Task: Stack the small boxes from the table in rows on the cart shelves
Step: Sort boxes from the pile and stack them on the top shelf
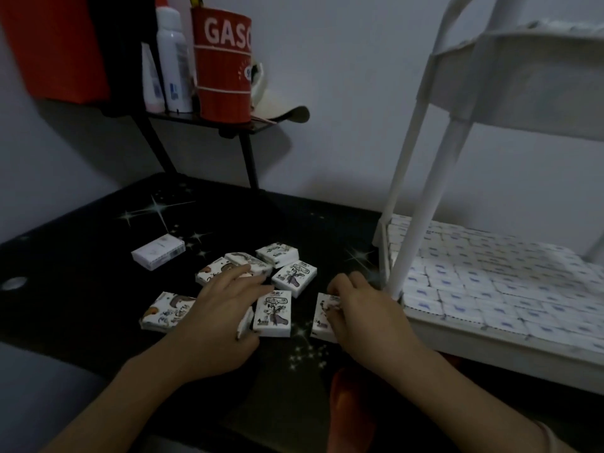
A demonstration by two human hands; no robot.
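Several small white boxes with cartoon prints lie loose on the black table point(81, 256). My left hand point(225, 299) lies flat over the cluster, fingers stretched onto a box point(215, 271), with another box point(165, 310) at its left and one point(274, 313) at its right. My right hand point(356, 305) has its fingers curled round the top edge of a box point(322, 318) near the cart. A plain white box point(158, 251) lies apart at the far left. The white cart's lower shelf point(490, 348) holds rows of small boxes point(474, 282).
A black rack at the back left carries a red "GASO" tin point(224, 67), a white bottle point(173, 60) and a cap point(277, 106). The cart's white legs point(421, 204) and upper shelf point(529, 76) stand at the right. A wall lies behind.
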